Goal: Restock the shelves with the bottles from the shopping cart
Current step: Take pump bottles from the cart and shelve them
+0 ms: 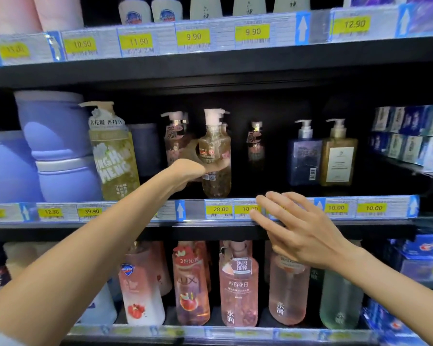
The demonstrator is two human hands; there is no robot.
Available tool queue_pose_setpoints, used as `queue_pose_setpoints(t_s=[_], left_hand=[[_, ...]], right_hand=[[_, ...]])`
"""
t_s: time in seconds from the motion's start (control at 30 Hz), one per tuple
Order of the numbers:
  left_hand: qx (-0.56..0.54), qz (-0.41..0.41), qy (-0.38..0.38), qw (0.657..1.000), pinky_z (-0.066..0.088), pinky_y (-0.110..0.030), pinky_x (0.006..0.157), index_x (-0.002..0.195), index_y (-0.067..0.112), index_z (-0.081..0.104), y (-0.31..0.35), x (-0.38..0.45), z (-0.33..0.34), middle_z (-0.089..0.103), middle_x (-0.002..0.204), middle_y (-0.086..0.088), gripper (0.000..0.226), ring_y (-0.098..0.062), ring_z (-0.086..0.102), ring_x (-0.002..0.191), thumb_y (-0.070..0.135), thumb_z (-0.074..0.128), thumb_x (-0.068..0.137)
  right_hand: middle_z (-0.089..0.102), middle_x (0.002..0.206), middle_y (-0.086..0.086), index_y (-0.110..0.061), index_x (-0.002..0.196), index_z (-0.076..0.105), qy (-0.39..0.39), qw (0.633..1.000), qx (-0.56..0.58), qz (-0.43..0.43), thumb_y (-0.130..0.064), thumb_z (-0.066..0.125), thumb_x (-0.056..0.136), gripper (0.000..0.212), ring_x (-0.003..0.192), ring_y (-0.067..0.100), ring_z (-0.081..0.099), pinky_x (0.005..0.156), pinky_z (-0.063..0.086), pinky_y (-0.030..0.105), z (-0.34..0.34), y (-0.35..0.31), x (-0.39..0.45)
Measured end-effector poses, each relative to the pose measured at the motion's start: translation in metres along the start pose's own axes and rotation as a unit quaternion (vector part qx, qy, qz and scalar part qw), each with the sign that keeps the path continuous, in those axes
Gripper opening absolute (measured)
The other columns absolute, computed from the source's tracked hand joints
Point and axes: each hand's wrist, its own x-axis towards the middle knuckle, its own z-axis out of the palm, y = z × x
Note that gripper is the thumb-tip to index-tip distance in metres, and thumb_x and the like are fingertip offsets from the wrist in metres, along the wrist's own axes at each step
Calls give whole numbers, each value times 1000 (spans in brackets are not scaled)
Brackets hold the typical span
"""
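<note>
From the head camera we see our left hand [198,171] reaching into the middle shelf [235,228], its grip wrapped round a clear amber pump bottle [214,156] at the waist, fingers showing at the bottle's right side. The bottle stands upright with its base at the shelf's front edge, just above the 28.00 price tag [220,209]; whether it rests fully on the shelf we cannot tell. Just behind it to the left stands a similar pump bottle [175,138], and further left a tall green pump bottle [113,156]. Our right hand [298,228] hovers before the shelf's price rail, fingers straight and spread, holding nothing, its fingertips near the 18.00 tag [248,209]. To the right stand a blue square pump bottle [304,158] and a gold one [339,156], touching. Pink bottles [238,285] line the lower shelf.
</note>
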Motion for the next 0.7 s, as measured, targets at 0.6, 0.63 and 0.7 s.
queue_pose_setpoints(t_s=[0.6, 0.63, 0.7], left_hand=[[181, 46, 23, 982, 51, -35, 94, 122, 15, 60, 15, 21, -4, 65, 118, 0, 68, -18, 60, 109, 43, 84, 66], [210, 55, 47, 975, 51, -34, 94, 117, 15, 64, 15, 21, 0, 66, 114, 1, 63, -17, 61, 106, 43, 85, 64], [220, 59, 53, 972, 51, -25, 83, 99, 16, 68, 15, 26, 1, 68, 101, 2, 45, -15, 61, 95, 37, 87, 64]], right_hand=[[63, 125, 16, -9, 124, 52, 3, 1000, -8, 2, -24, 51, 88, 39, 117, 31, 51, 95, 42, 43, 0, 1, 0], [63, 126, 16, -9, 124, 52, 3, 1000, -9, 3, -25, 51, 89, 39, 117, 31, 51, 95, 42, 43, 0, 0, -1], [62, 126, 16, -9, 124, 52, 4, 1000, -8, 7, -24, 50, 89, 38, 118, 31, 51, 96, 41, 42, 1, 0, -1]])
